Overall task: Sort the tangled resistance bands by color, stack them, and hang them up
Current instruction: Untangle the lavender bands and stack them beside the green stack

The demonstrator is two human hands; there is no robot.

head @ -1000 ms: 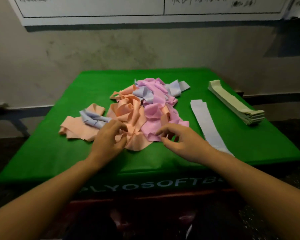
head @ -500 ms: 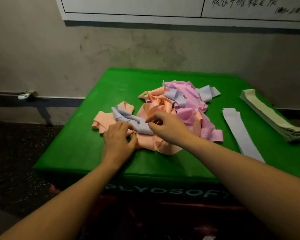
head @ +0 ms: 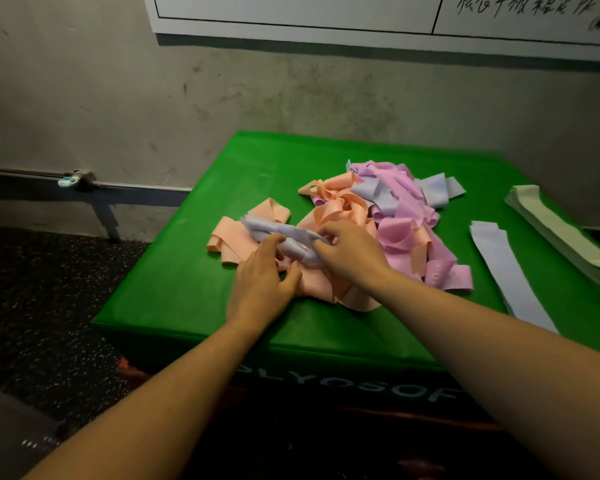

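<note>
A tangled pile of orange, pink and lavender resistance bands (head: 388, 216) lies on the green table (head: 194, 282). A crumpled lavender band (head: 278, 232) stretches over flat orange bands (head: 232, 237) at the pile's left. My right hand (head: 352, 252) pinches that lavender band at its near end. My left hand (head: 260, 282) curls its fingers round the same band from below and left. One flat lavender band (head: 503, 268) lies to the right. A neat stack of pale green bands (head: 561, 233) sits at the far right.
The table's left edge drops to a dark speckled floor (head: 42, 306). A grey wall (head: 222, 98) stands behind, with a whiteboard (head: 326, 12) above and a pipe (head: 84, 181) at the left.
My right hand moved left from the pink bands to the lavender band at the pile's left and took hold of it. My left hand closed in on it too. The view swung left.
</note>
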